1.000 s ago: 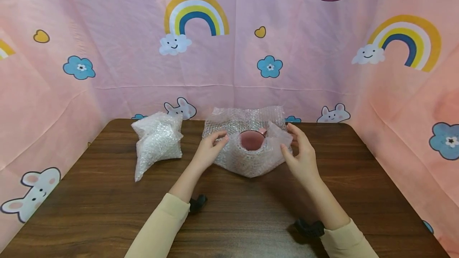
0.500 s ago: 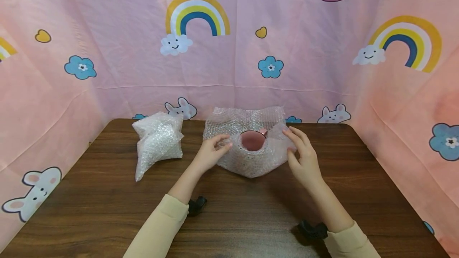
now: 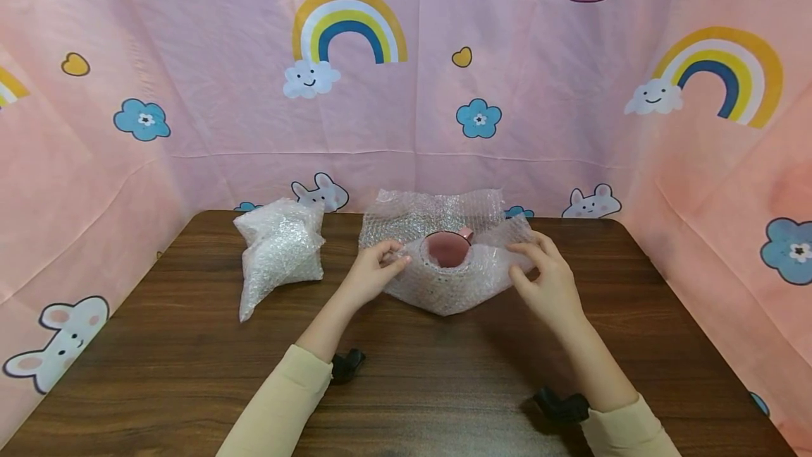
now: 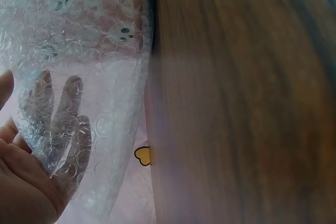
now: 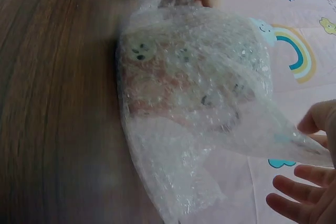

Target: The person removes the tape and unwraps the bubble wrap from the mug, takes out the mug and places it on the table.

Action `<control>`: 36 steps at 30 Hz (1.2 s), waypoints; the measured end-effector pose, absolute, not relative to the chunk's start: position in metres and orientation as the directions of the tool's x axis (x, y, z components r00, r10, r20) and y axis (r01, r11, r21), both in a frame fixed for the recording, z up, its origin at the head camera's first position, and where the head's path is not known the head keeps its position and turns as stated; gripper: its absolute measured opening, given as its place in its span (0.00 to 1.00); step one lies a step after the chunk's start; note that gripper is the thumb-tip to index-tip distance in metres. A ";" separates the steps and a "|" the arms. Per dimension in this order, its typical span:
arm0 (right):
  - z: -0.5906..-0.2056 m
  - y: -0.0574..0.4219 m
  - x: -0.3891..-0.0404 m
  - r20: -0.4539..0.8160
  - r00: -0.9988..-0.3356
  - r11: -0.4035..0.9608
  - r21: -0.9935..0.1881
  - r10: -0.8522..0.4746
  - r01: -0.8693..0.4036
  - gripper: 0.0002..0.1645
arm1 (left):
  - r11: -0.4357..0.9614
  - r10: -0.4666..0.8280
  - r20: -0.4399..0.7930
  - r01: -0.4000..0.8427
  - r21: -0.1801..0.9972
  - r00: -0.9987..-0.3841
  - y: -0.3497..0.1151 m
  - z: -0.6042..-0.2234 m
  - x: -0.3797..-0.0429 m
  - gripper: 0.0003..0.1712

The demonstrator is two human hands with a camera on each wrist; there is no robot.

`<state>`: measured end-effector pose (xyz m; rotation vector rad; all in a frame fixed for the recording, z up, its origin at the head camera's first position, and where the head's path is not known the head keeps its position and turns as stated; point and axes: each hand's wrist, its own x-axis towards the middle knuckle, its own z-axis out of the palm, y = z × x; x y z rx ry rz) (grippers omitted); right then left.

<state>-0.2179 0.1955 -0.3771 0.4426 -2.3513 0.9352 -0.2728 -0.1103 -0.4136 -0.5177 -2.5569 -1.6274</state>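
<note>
A pink mug [image 3: 447, 250] with its handle at the back stands upright on a sheet of bubble wrap [image 3: 444, 291], which is folded up around its front. Printed little faces show through the plastic in both wrist views. The left hand [image 3: 373, 272] holds the wrap's left flap at the mug's side, thumb on the near face. Through the clear plastic [image 4: 113, 93], several fingers show behind it in the left wrist view. On the other side, the right hand [image 3: 552, 284] pinches the right flap [image 5: 283, 132] between thumb and fingers, stretched outward from the mug; its other fingers are spread.
A bubble-wrapped bundle [image 3: 282, 249] rests on the left of the dark wooden table [image 3: 406, 386]. The sheet's far part [image 3: 438, 209] lies behind the mug, near the pink printed cloth [image 3: 380, 125] that encloses the table's back and sides.
The left hand has moved slightly right onto the left flap. The right hand has taken hold of the right flap and drawn it outward to the right. The mug has stayed in place.
</note>
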 end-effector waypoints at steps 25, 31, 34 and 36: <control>-0.375 0.211 -0.213 0.753 -0.634 0.676 -0.376 -0.175 -0.634 0.07 | 0.330 0.327 0.235 0.344 0.879 -0.915 -0.120 -0.403 -0.267 0.08; -0.377 0.215 -0.214 0.810 -0.535 0.657 -0.268 -0.243 -0.705 0.15 | 0.294 0.370 0.243 0.361 0.885 -0.897 -0.119 -0.375 -0.247 0.06; -0.375 0.215 -0.212 0.821 -0.501 0.668 -0.214 -0.272 -0.713 0.26 | 0.286 0.378 0.249 0.368 0.885 -0.892 -0.119 -0.373 -0.245 0.05; -0.373 0.215 -0.211 0.830 -0.472 0.677 -0.166 -0.296 -0.717 0.27 | 0.276 0.383 0.258 0.376 0.885 -0.887 -0.119 -0.373 -0.245 0.05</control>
